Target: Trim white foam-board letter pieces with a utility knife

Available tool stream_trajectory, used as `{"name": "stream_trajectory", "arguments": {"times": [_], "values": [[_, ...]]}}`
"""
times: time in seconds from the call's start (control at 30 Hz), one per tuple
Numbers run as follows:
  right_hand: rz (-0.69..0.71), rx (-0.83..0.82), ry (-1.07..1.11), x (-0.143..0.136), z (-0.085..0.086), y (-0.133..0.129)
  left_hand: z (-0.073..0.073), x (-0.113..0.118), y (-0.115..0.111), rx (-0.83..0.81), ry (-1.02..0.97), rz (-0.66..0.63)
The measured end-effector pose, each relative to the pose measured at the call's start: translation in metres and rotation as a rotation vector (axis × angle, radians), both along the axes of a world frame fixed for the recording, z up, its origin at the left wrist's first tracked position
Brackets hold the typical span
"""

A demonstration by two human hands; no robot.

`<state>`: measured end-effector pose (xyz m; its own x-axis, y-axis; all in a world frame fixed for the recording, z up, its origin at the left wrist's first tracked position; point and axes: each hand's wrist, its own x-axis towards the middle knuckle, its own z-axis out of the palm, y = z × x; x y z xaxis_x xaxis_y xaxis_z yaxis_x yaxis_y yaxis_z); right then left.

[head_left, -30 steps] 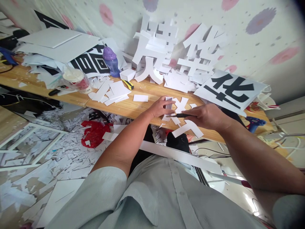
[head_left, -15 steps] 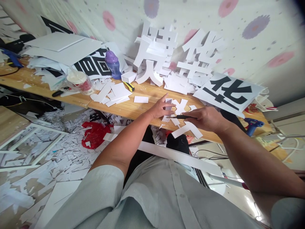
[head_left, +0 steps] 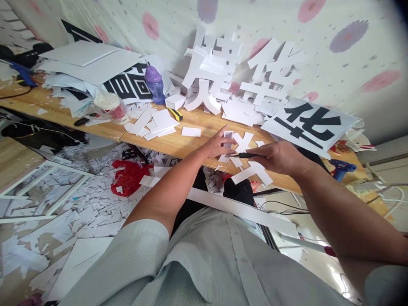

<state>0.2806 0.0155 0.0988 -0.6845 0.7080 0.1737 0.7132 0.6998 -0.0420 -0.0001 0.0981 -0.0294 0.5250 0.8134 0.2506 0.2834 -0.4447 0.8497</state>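
Note:
My left hand (head_left: 216, 145) rests at the table's front edge, its fingers and thumb around a small white box-like board piece (head_left: 228, 136). In my right hand (head_left: 279, 157) is a slim black tool (head_left: 247, 155) with a thin tip; its exact kind is too small to make out. The tip points left, just below my left fingertips and close to the small piece. Cut white board shapes (head_left: 244, 141) lie to the right of my left hand. A larger angled white piece (head_left: 253, 172) juts over the front edge.
White cut-out characters (head_left: 204, 76) lean at the wall. A printed character sheet (head_left: 306, 123), blue glue gun (head_left: 342, 168), yellow cutter (head_left: 175, 114), purple bottle (head_left: 155, 85) and plastic cup (head_left: 110, 106) are on the wooden table (head_left: 210, 123). Scraps and a red bag (head_left: 127, 176) cover the floor.
The view has shifted slightly, so everything sits a little further right. Both hands keep nearly the same pose, with the tool's tip still by the small white piece.

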Motion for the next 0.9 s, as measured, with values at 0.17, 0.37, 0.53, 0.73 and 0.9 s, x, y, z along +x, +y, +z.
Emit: {"name": "stream_trajectory", "arguments": {"times": [0.17, 0.37, 0.53, 0.73, 0.9], "values": [[-0.008, 0.021, -0.014, -0.003, -0.003, 0.0, 0.0, 0.0, 0.0, -0.002, 0.002, 0.0], [0.018, -0.06, -0.018, 0.002, 0.003, 0.007, -0.005, 0.001, 0.003, 0.003, -0.019, 0.005], [0.038, -0.02, -0.04, -0.003, -0.008, 0.006, -0.006, 0.0, 0.004, -0.014, -0.014, -0.001], [0.005, -0.055, 0.009, 0.004, -0.007, 0.003, -0.007, 0.001, 0.004, 0.007, -0.016, -0.002], [-0.002, -0.007, 0.017, 0.011, -0.006, 0.0, -0.006, 0.0, 0.003, -0.026, 0.009, -0.005]]}}
